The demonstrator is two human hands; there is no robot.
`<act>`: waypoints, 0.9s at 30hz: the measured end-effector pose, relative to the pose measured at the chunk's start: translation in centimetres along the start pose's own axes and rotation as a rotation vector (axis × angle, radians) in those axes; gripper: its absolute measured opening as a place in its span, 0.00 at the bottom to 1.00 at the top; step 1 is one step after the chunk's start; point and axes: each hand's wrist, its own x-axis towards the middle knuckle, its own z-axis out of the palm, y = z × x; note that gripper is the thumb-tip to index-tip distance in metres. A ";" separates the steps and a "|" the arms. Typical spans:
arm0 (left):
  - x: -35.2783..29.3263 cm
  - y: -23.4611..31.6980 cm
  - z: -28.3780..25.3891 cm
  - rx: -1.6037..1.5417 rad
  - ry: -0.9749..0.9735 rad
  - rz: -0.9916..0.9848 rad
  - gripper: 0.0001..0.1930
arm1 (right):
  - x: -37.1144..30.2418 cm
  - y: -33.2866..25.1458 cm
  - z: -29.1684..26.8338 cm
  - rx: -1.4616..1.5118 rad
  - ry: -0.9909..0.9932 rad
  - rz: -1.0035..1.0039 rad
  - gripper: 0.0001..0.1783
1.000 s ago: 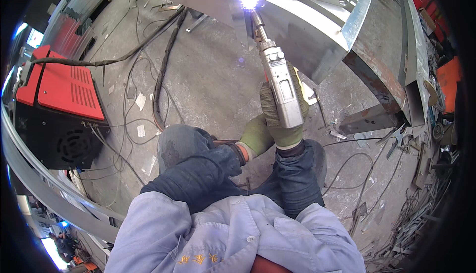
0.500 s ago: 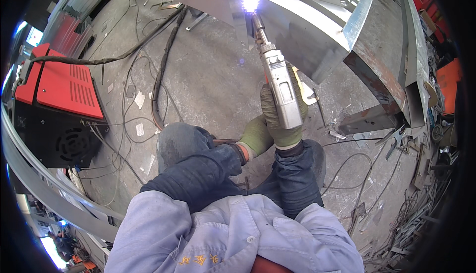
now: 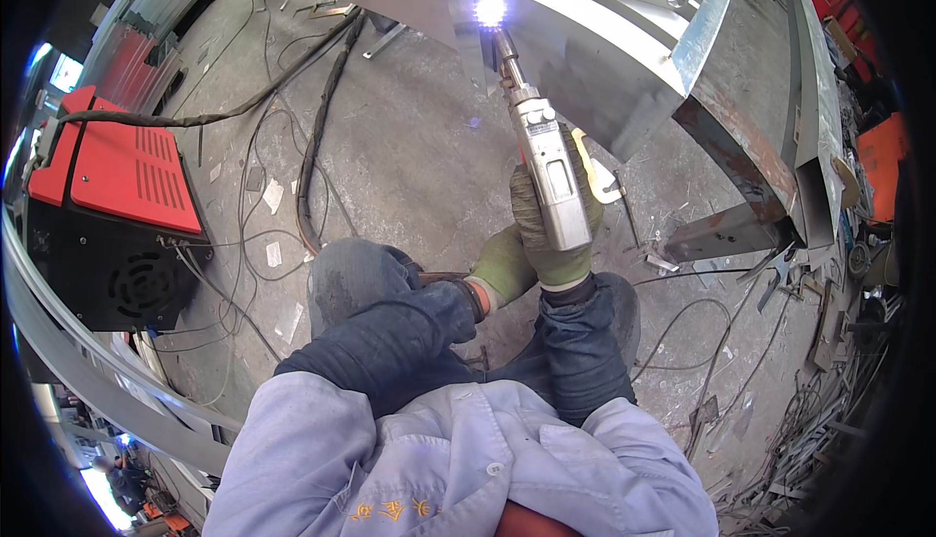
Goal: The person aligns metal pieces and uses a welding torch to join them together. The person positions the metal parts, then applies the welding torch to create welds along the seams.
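Observation:
A silver handheld welding gun (image 3: 554, 171) points away from me, its narrow nozzle at a glaring bluish-white spot (image 3: 489, 11). That spot lies on the joint of a large shiny metal frame (image 3: 595, 74). Behind the gun's body my right hand (image 3: 565, 269), in a green glove, is closed on it; most of its fingers are hidden. My left hand (image 3: 502, 269), gloved too, comes in from the left and meets the gun and right hand from below. Its fingers are partly covered, but it looks closed around the gun. Both forearms rest near my bent knees.
A red and black machine (image 3: 122, 205) stands at the left. A thick dark sheathed cable (image 3: 317, 137) and thinner wires cross the concrete floor. Beside the gun lies a yellowish clamp-like piece (image 3: 603, 178). A rusty metal beam (image 3: 736, 152) supports the right side; metal scraps pile beyond.
The bright spot and nozzle have shifted very slightly toward me along the joint. Both hands keep their hold on the welding gun.

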 end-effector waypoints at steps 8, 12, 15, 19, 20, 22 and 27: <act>-0.1 -1.2 1.7 -0.001 0.045 0.046 0.19 | -0.3 0.1 0.2 0.028 0.005 0.026 0.39; -0.1 -1.1 1.7 0.089 0.025 0.081 0.19 | -0.4 0.1 0.1 0.035 0.001 0.040 0.39; -0.1 -1.1 1.6 0.149 0.029 0.121 0.19 | -0.6 0.3 0.0 0.061 -0.010 0.051 0.39; -0.2 -0.6 1.3 0.184 0.020 0.114 0.19 | -0.6 0.5 0.0 0.060 -0.002 0.033 0.39; -0.2 -0.5 1.2 0.181 0.009 0.100 0.19 | -0.6 0.5 0.1 0.060 0.004 0.027 0.39; -0.1 -0.2 1.0 0.187 -0.009 0.086 0.18 | -0.5 0.2 -0.1 0.036 -0.008 0.042 0.39; -0.1 -0.1 0.8 0.155 -0.035 0.041 0.17 | -0.8 0.5 0.0 0.018 -0.013 0.033 0.39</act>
